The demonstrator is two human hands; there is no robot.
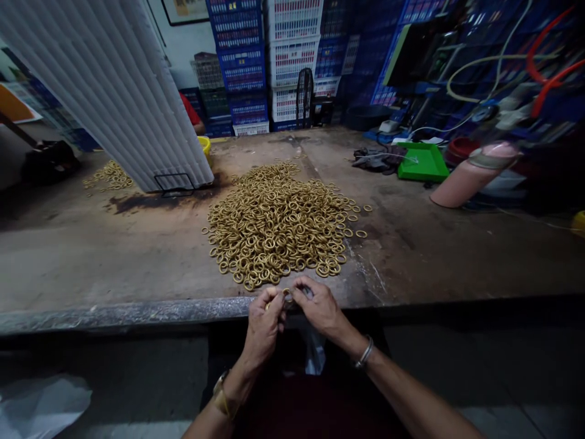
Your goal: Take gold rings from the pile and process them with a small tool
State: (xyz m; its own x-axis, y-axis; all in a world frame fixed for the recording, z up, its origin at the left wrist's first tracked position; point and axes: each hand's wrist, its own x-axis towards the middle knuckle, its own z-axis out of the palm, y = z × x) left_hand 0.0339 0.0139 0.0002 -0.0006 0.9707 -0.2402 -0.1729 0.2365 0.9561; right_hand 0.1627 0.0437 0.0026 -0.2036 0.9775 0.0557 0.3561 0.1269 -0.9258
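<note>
Between my two hands, just over the table's front edge, is a small gold-coloured ring (287, 294). My left hand (265, 317) is closed with its fingertips on the ring's left side, and a bit of another gold ring shows among its curled fingers. My right hand (319, 306) pinches the ring's right side between thumb and finger. Right beyond my hands lies a large heap of gold rings (274, 225), with several loose ones scattered around its rim. A watch is on my left wrist and a metal bracelet on my right.
On the wooden table (411, 262) a tall white corrugated panel (114, 91) leans at left, beside another small pile of rings (112, 177). At right are a green tray (423, 161), a pink cylinder (473, 175) and hoses. Crates (295, 55) are stacked behind; a red sleeve (191, 113) shows past the panel.
</note>
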